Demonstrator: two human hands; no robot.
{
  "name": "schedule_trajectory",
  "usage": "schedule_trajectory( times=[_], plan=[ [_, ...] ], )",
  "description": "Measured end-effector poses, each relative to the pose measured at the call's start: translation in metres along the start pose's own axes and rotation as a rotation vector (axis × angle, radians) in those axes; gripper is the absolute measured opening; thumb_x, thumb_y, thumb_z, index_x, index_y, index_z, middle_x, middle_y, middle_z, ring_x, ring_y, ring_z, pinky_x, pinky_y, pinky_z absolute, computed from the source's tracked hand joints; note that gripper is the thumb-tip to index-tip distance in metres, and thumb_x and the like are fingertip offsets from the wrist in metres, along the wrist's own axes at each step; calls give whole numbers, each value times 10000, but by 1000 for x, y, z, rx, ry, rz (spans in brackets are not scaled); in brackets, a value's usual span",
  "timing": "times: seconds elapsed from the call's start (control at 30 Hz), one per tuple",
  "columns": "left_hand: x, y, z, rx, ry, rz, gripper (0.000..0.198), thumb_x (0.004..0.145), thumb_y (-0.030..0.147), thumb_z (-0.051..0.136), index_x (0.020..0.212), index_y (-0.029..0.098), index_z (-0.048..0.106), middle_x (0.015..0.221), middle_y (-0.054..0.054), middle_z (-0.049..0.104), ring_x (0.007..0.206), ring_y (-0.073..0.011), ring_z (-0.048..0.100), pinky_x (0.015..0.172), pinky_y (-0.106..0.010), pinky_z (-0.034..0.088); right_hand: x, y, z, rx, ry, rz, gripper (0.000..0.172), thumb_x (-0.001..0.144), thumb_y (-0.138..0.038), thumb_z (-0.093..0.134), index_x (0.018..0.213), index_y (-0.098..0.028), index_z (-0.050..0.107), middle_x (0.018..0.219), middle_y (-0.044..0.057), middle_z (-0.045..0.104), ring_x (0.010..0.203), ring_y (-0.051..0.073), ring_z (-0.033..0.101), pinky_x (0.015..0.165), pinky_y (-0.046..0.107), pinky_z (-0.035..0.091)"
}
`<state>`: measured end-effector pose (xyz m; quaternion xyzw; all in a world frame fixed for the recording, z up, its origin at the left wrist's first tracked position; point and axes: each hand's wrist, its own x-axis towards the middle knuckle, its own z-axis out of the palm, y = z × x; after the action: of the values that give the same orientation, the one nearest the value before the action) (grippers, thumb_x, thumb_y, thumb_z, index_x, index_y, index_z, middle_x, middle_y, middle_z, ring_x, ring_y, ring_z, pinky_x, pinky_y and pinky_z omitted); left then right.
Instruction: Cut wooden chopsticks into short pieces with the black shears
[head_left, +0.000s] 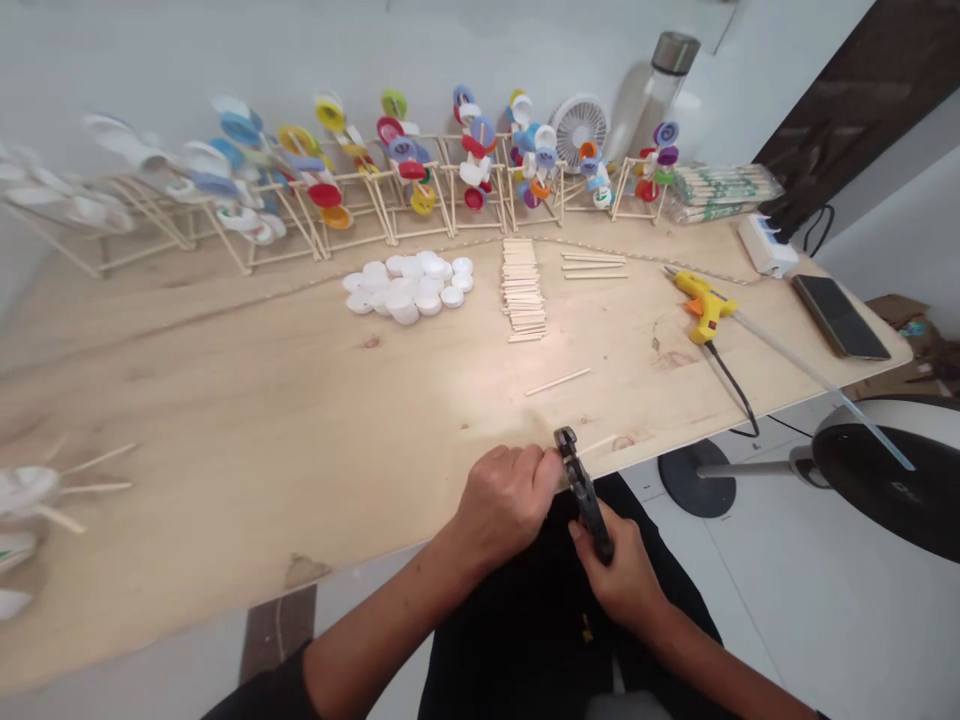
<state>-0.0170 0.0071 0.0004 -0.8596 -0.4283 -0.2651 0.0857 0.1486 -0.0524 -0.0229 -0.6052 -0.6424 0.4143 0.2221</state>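
At the table's front edge, my right hand [626, 575] grips a black hand cutter that looks like pliers [589, 505], jaws pointing up and away. My left hand [510, 495] is closed beside the jaws, its fingers wrapped round a thin wooden stick [598, 446]. The stick's far end pokes out to the right of the jaws; its other end is hidden in my left fist. Just beyond my hands lies a single loose stick [559, 382]. Farther back are a stack of short cut sticks [523, 290] and several longer sticks [595, 265].
White bottle caps [409, 285] lie left of the stack. Stick frames with colourful cap wheels [405, 150] line the wall. A yellow glue gun [705, 305], a phone [840, 315] and a white power adapter [766, 247] are on the right. A cap-and-stick piece [30, 490] sits far left.
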Motion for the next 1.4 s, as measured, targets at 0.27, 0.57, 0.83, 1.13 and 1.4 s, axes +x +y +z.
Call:
schedule_trajectory(
  times=[0.27, 0.57, 0.83, 1.13, 1.4],
  plan=[
    [-4, 9, 1, 4, -18, -85, 200, 826, 137, 424, 640, 175, 487, 531, 6, 491, 451, -128, 410, 455, -268, 288, -3, 0, -10, 7, -28, 6, 105, 785, -259, 467, 697, -203, 475, 561, -27, 524, 543, 147, 522, 558, 237, 387],
    [-5, 7, 1, -39, -46, -78, 214, 850, 153, 401, 654, 174, 487, 538, 1, 511, 459, -135, 428, 456, -264, 304, -6, -5, -15, -7, -30, 86, 68, 790, -282, 482, 789, -216, 467, 601, -38, 550, 547, 145, 528, 533, 230, 356],
    [-4, 5, 0, -59, -7, -39, 224, 809, 90, 425, 606, 175, 465, 515, 6, 474, 434, -125, 389, 452, -281, 259, -2, -9, -26, -44, -63, 75, 90, 789, -225, 462, 719, -199, 511, 642, -18, 545, 592, 148, 511, 562, 241, 381],
    [-6, 2, -1, -101, -66, -57, 162, 779, 76, 455, 653, 177, 470, 552, -8, 503, 460, -145, 419, 476, -300, 262, -1, -13, -18, -21, -43, 162, 148, 810, -268, 460, 691, -185, 491, 598, -20, 509, 554, 131, 466, 540, 234, 383],
    [-6, -2, -2, -181, -82, -51, 161, 781, 73, 437, 662, 178, 465, 565, -12, 501, 470, -145, 419, 479, -305, 275, 2, -10, -13, -34, -58, 166, 172, 824, -292, 465, 742, -165, 547, 591, -2, 531, 539, 135, 473, 516, 234, 395]
  ],
)
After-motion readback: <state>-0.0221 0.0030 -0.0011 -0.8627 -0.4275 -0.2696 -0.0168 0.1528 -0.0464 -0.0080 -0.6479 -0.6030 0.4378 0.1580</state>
